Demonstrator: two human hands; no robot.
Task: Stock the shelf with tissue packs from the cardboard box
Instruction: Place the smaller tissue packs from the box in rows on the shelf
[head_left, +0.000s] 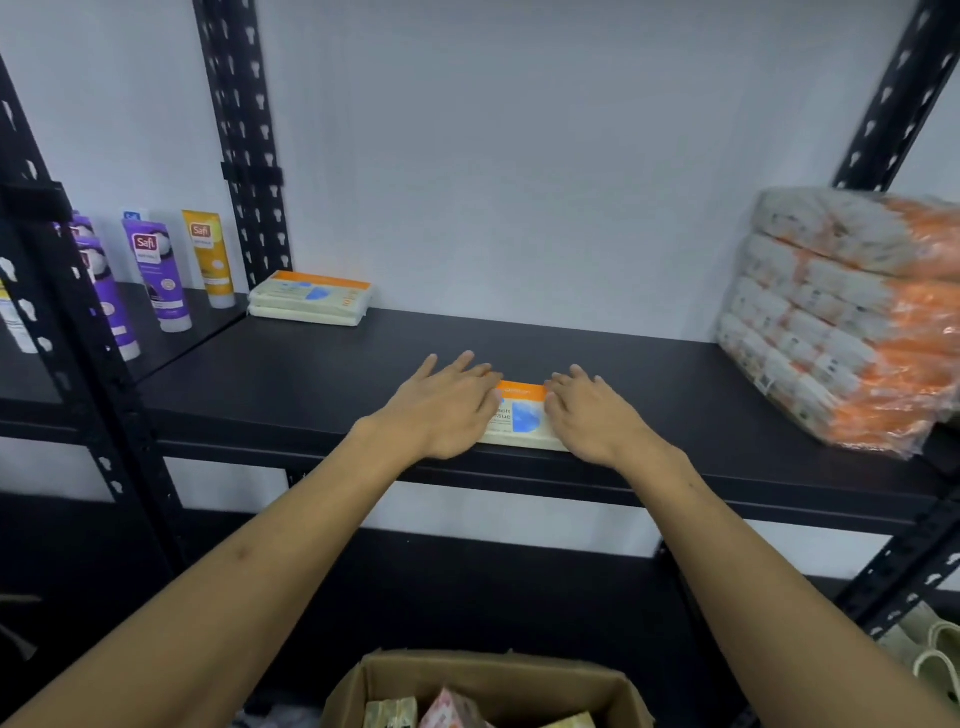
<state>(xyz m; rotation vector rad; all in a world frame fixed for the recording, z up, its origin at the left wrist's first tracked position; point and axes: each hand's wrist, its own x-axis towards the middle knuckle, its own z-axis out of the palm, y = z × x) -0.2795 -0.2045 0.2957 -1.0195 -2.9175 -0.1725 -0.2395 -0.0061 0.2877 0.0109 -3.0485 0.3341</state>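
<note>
On the front edge of the black shelf (675, 384), right in the middle of my view, a tissue pack (522, 415) lies flat with its orange band turned toward the wall. My left hand (447, 410) and right hand (589, 415) sit on its two short ends, palms down, fingers (576, 376) spread and nearly straight; neither hand is wrapped around the pack, they only press on it from above and the sides. I judge this flat, two-sided contact is meant to square the pack and slide it back from the lip, since its near edge sits right at the shelf's front.

Farther left, against the wall, two stacked packs (310, 299) of the same kind lie well apart from this one, which suggests a row is being started. At the right end a wrapped orange bundle (852, 317) takes up that side. Purple and yellow tubes (156, 270) stand on the neighbouring shelf to the left, beyond the upright.

Below my arms, the open cardboard box (498, 686) holds more packs, so I reckon most of the stocking remains.
</note>
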